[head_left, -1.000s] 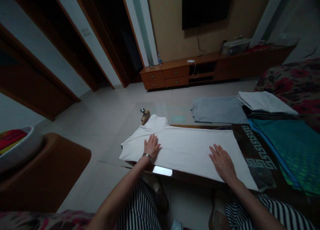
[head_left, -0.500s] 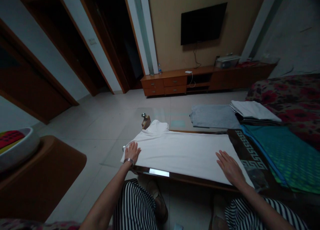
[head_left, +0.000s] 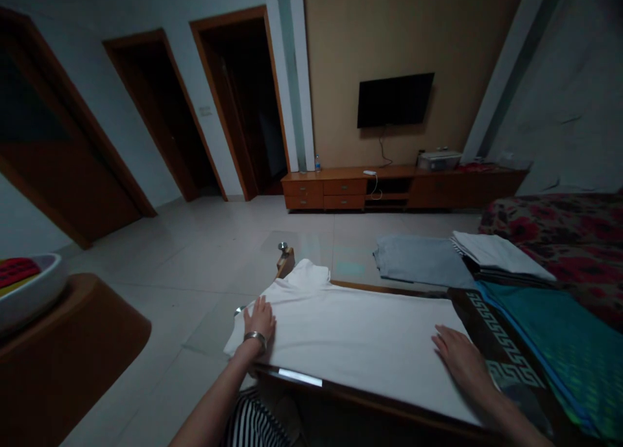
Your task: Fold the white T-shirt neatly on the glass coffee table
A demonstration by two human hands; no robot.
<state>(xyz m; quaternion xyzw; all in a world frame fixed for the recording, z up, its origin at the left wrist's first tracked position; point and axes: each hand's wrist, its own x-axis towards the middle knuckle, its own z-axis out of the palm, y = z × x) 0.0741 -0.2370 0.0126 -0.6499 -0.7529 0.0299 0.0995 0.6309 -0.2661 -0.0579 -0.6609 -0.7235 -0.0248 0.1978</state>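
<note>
A white shirt (head_left: 350, 330) lies folded lengthwise across a glass-topped coffee table, its sleeve and collar end on the left. My left hand (head_left: 259, 320), with a metal band at the wrist, rests on the shirt near that end, fingers stretched out. Toward the hem at the right, my right hand (head_left: 460, 356) lies over the cloth with fingers extended close together. Neither hand holds anything. Small creases run through the shirt between the hands.
To the right lie a teal-green cloth (head_left: 545, 330), a folded grey garment (head_left: 421, 259) and a stack of folded clothes (head_left: 501, 255). At left, a white basin (head_left: 46, 288) stands on a brown surface. Beyond are a low TV cabinet (head_left: 341, 191) and a floral sofa (head_left: 564, 233).
My view has tipped upward, so the shirt and table sit lower in the picture. Both hands stay on the shirt; the right hand's fingers are closer together.
</note>
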